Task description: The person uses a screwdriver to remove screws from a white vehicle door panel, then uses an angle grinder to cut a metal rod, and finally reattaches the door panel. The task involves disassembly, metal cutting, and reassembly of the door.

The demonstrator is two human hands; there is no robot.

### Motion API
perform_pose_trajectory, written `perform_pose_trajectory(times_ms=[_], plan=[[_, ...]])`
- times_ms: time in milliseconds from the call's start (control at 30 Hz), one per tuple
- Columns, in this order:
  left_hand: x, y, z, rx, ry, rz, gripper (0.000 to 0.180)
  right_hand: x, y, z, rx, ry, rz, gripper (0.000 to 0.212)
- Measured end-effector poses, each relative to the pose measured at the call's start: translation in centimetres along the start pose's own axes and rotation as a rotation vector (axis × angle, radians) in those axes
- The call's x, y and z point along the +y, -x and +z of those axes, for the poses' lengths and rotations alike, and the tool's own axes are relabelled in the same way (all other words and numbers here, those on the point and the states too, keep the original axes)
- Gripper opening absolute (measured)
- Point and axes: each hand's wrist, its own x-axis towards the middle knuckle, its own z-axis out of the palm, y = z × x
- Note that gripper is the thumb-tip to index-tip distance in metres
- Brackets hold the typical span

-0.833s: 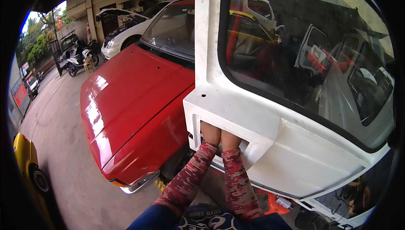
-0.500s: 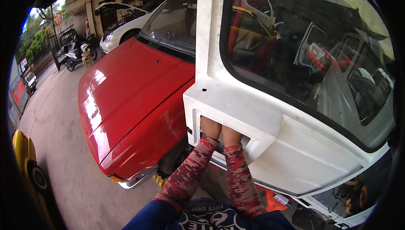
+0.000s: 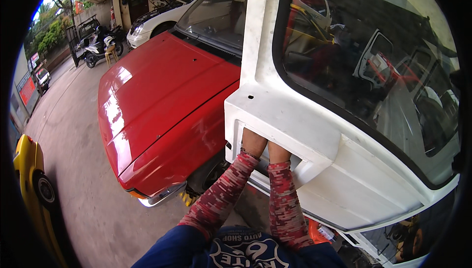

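Both my forearms, in red camouflage sleeves, reach into a rectangular opening in the corner of a white vehicle body [image 3: 282, 113]. My left hand [image 3: 253, 142] goes in at the opening's left part; only the wrist shows. Close beside it, my right hand [image 3: 279, 153] also disappears behind the white panel edge. The fingers of both are hidden inside, and so is anything they touch or hold. Above the opening, the panel has a small dark hole [image 3: 250, 97]. A large window [image 3: 364, 66] with a black rubber seal fills the upper part of the body.
A red car [image 3: 172, 105] stands close on the left. A yellow car [image 3: 29, 169] is at the far left edge. Farther back are a white car [image 3: 142, 34] with its hood raised and a scooter [image 3: 98, 49]. An orange object [image 3: 317, 232] lies low beside my right forearm.
The view has shifted a little, so the white body and the cars sit farther right in it. Both my hands stay inside the opening.
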Motion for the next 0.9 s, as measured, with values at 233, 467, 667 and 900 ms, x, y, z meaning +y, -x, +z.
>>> perform_pose_trajectory(times_ms=[233,467,667,900], plan=[[-0.6,-0.6,0.3,-0.058,0.032,-0.088,0.041,-0.4,0.4,0.2,0.032,-0.02,-0.001,0.032],[-2.1,-0.7,0.8,-0.128,0.084,-0.057,0.049,-0.3,0.2,0.3,0.064,0.031,-0.023,0.035],[-2.2,-0.7,0.3,-0.386,0.045,-0.061,0.05,-0.5,0.6,0.9,0.059,0.126,-0.023,0.035],[-1.1,-0.3,-0.5,-0.538,0.07,-0.055,0.051,-0.8,1.0,0.5,0.081,0.027,0.124,0.035]])
